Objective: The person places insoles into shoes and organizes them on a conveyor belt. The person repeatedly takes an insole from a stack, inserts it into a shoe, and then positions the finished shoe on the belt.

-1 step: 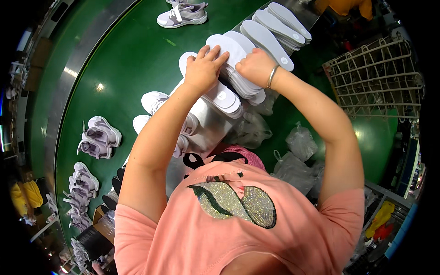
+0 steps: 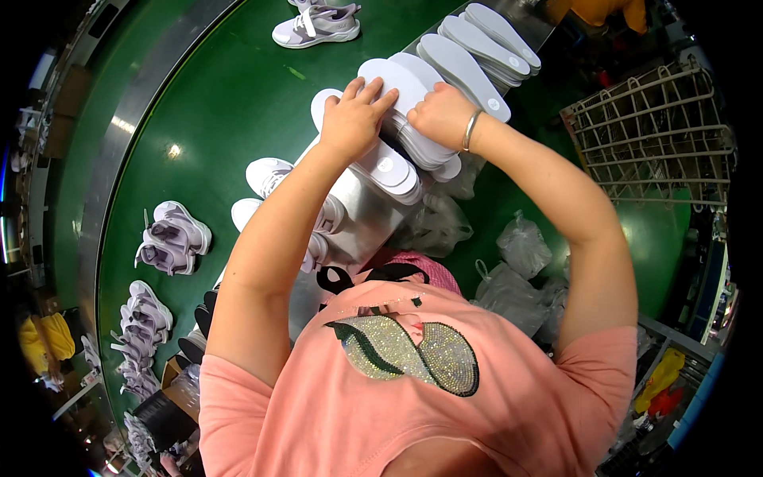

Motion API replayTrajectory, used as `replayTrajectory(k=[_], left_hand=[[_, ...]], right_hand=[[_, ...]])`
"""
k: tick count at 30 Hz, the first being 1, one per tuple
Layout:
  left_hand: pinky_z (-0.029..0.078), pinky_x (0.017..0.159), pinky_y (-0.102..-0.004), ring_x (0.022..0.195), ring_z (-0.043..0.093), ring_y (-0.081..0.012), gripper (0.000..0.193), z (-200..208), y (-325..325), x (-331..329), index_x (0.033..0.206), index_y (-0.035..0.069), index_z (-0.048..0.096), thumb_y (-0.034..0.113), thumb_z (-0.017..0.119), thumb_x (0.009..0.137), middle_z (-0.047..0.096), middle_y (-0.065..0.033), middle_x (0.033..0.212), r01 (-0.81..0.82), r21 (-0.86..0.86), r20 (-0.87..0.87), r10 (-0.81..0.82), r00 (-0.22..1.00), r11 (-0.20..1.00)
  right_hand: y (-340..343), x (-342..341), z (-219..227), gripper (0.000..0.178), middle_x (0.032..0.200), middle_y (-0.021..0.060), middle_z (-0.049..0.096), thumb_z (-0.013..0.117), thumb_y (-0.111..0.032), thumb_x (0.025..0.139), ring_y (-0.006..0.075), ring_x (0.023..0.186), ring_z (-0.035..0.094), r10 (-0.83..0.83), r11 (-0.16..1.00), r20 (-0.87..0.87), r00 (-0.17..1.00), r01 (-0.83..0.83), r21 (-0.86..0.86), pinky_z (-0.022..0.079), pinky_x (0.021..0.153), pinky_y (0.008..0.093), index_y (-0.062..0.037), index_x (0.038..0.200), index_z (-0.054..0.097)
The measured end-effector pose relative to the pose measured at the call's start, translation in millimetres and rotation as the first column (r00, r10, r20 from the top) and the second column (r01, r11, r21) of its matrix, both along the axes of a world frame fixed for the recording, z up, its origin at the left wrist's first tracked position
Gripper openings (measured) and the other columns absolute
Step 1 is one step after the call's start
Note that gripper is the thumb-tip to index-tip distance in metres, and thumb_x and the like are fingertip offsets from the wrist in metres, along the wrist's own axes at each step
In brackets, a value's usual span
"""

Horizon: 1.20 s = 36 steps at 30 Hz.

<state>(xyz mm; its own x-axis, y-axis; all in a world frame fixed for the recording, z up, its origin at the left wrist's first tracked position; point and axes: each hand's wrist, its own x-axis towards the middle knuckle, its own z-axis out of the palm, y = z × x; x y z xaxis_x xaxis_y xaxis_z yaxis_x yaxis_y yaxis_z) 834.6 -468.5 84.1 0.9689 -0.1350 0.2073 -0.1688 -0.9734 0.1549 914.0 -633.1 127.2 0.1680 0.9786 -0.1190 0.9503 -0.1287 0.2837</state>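
Observation:
White shoe insoles lie in overlapping stacks along a metal ledge at the upper middle. My left hand (image 2: 355, 118) rests on the middle insole stack (image 2: 395, 77), its fingers spread over the upper face. My right hand (image 2: 445, 117), with a silver bangle at the wrist, is curled closed against the right edge of that same stack; its fingertips are partly hidden. A lower insole stack (image 2: 386, 169) sits beneath and beside my left wrist. More grey-white insoles (image 2: 462, 73) lie just beyond my right hand.
Pale lilac sneakers (image 2: 172, 238) stand on the green surface at left, with another sneaker (image 2: 315, 27) at the far side. A wire rack (image 2: 652, 135) is at right. Clear plastic bags (image 2: 523, 246) lie below my right arm. The metal ledge (image 2: 362, 211) runs diagonally.
My right elbow has shifted very slightly outward. Both hands stay at the insole stack.

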Motion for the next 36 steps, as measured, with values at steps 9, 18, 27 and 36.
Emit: replayTrajectory(k=[9, 18, 27, 36], left_hand=[[0.04, 0.076, -0.0445, 0.114, 0.04, -0.0233, 0.045, -3, -4, 10, 0.115, 0.027, 0.047, 0.009, 0.048, 0.073, 0.044, 0.0007, 0.12, -0.024, -0.006, 0.012, 0.024, 1.0, 1.0], [0.043, 0.082, -0.038, 0.112, 0.042, -0.0234, 0.034, -1, -5, 15, 0.114, 0.028, 0.05, 0.018, 0.047, 0.082, 0.047, 0.0001, 0.119, 0.008, 0.105, 0.058, -0.014, 0.998, 0.994], [0.044, 0.082, -0.0331, 0.109, 0.045, -0.023, 0.033, 5, -8, 32, 0.113, 0.027, 0.052, 0.018, 0.049, 0.081, 0.05, -0.0001, 0.117, -0.005, 0.079, 0.004, 0.004, 1.0, 0.997], [0.041, 0.085, -0.0377, 0.111, 0.043, -0.0237, 0.038, -2, -7, 27, 0.116, 0.024, 0.049, 0.023, 0.055, 0.078, 0.046, -0.0024, 0.121, 0.031, 0.054, 0.07, -0.035, 0.997, 0.998]], right_hand=[[-47, -5, 20, 0.014, 0.055, 0.0107, 0.054, 0.052, -0.015, 0.062, 0.0207, 0.049, 0.052, -0.366, 0.93, -0.854, 0.37, 0.187, -0.318, 0.042, 0.049, 0.0317, -0.0025, 0.066, 0.055], [-159, -58, -36, 0.01, 0.058, -0.0043, 0.04, 0.048, -0.011, 0.072, 0.0074, 0.046, 0.035, -0.107, 0.731, -0.67, -0.735, 0.399, -0.554, 0.03, 0.043, 0.0223, -0.0035, 0.066, 0.046], [-150, -69, -44, 0.014, 0.054, 0.0019, 0.045, 0.05, -0.015, 0.068, 0.0119, 0.045, 0.04, -0.444, 0.857, -0.874, -0.197, 0.191, -0.479, 0.035, 0.044, 0.0264, -0.0024, 0.062, 0.049], [-91, -167, -225, 0.016, 0.058, 0.0, 0.044, 0.048, -0.015, 0.075, 0.0092, 0.047, 0.037, -0.627, 0.681, -0.593, -0.505, 0.014, -0.732, 0.027, 0.042, 0.0247, -0.0082, 0.061, 0.051]])
